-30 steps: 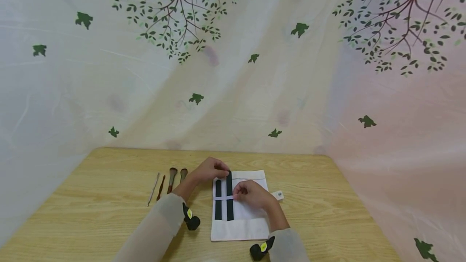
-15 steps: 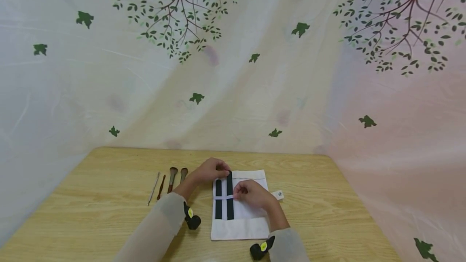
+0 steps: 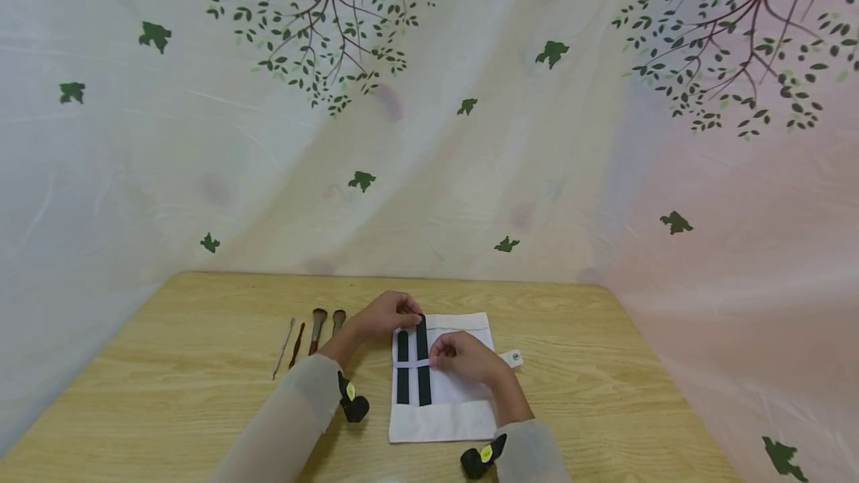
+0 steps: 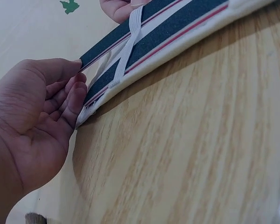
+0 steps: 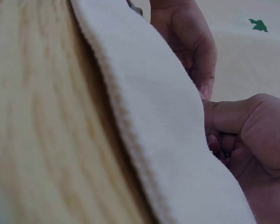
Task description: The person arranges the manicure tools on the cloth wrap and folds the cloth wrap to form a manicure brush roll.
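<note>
In the head view a white fabric tool pouch (image 3: 443,425) lies unfolded on the table. Two black nail files (image 3: 403,349) lie lengthwise on its left side, under a white elastic band (image 3: 411,365). My left hand (image 3: 385,314) pinches the far end of the longer-reaching nail file (image 3: 422,340) between thumb and fingers. The left wrist view shows this pinch, the file's pinkish edge, and the elastic (image 4: 129,46) crossing both files. Just right of that file, my right hand (image 3: 470,358) pinches at the elastic with thumb and forefinger. The pouch edge (image 5: 149,107) hides those fingertips in the right wrist view.
Left of the pouch lie a thin metal tool (image 3: 283,349), a slim brown-handled tool (image 3: 297,345) and two brushes (image 3: 318,326), partly behind the left forearm. A snap tab (image 3: 513,359) sticks out on the pouch's right. A leaf-printed curtain (image 3: 429,170) hangs behind the wooden table (image 3: 590,393).
</note>
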`<state>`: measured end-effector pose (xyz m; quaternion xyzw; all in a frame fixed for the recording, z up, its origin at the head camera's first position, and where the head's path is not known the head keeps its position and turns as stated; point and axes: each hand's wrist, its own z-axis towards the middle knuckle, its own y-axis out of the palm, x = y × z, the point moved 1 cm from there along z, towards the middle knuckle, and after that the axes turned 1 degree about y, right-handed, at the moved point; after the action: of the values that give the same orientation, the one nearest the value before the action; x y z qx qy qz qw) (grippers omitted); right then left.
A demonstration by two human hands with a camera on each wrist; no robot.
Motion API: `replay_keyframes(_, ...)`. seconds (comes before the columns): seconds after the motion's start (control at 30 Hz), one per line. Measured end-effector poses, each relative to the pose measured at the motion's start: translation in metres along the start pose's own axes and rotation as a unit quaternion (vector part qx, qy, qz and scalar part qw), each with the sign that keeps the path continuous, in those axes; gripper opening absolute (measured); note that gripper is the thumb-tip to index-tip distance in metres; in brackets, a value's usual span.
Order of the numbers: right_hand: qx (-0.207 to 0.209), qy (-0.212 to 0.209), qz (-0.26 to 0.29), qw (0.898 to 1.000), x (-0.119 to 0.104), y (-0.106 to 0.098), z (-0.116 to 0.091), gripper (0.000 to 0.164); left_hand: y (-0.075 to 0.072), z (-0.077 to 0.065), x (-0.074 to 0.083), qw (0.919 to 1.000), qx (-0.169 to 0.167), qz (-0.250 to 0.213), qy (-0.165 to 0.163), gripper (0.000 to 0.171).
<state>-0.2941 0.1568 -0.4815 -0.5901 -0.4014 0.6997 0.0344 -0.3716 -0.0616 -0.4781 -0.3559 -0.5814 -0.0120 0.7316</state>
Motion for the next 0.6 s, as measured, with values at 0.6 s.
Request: replay_keyframes(0.6,0.003,0.013,0.000,1.000,0.0010,0.0002,0.0004,0.015,0.0002,-0.0001,-0.0008,1.0000,0.006,0.002,0.002,0.011)
